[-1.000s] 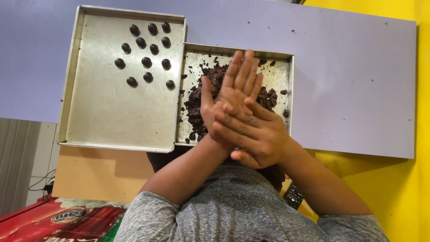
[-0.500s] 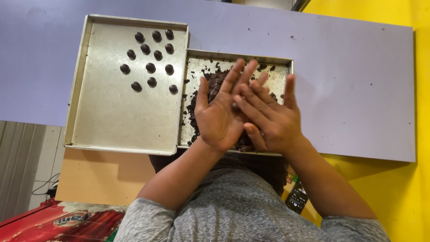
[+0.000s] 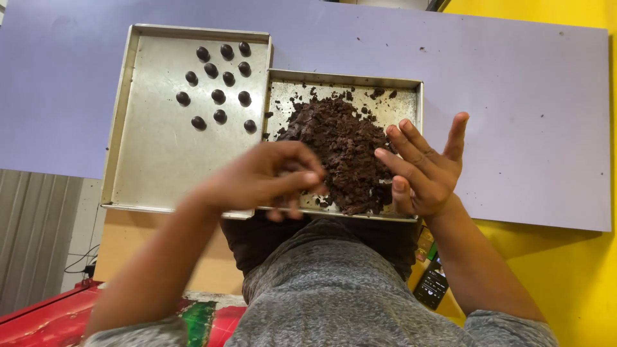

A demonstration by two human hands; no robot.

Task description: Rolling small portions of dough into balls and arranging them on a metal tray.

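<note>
Left hand (image 3: 270,177) pinching crumbly dark dough (image 3: 344,151) at the mound's near edge, right hand (image 3: 427,170) open, empty; likely soft, best scooped gently.

Grey heathered short-sleeved shirt, bare forearms, bare hands (image 3: 424,170), no gloves

Two metal trays sit side by side on one lilac board (image 3: 514,96): a larger tray (image 3: 160,160) and a smaller tray (image 3: 405,96). The larger one carries eleven small dark round balls (image 3: 218,96), and the smaller one carries a single heap of dark brown crumbly mix (image 3: 344,141) with a scatter of loose crumbs too many and too small to count. Two hands show over the smaller tray, one left hand (image 3: 263,177) and one right hand (image 3: 424,167), and one dark phone-like device (image 3: 432,288) lies low down beside the right forearm
</note>
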